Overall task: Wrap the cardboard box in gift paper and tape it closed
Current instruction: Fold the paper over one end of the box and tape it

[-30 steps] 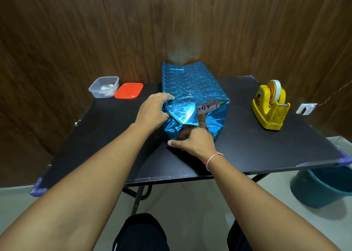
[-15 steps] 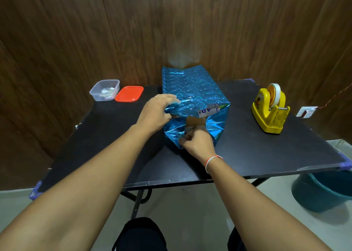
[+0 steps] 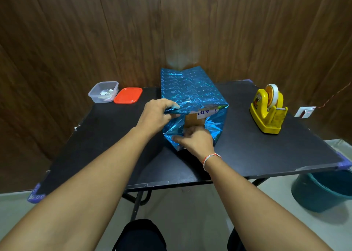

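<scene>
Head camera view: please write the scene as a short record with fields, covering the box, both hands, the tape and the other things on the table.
box: cardboard box, mostly covered in blue gift paper; near end open, cardboard showing
left hand: left hand grips the upper paper flap at the near end
right hand: right hand holds the lower paper at the near end
tape: yellow tape dispenser, right of the box, untouched
others: clear container, red lid beside it
surface: black table

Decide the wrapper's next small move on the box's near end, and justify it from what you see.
Probably fold the lower flap up: brown cardboard box shows between blue gift paper flaps. Left hand grips the top flap; right hand holds the lower paper.
</scene>
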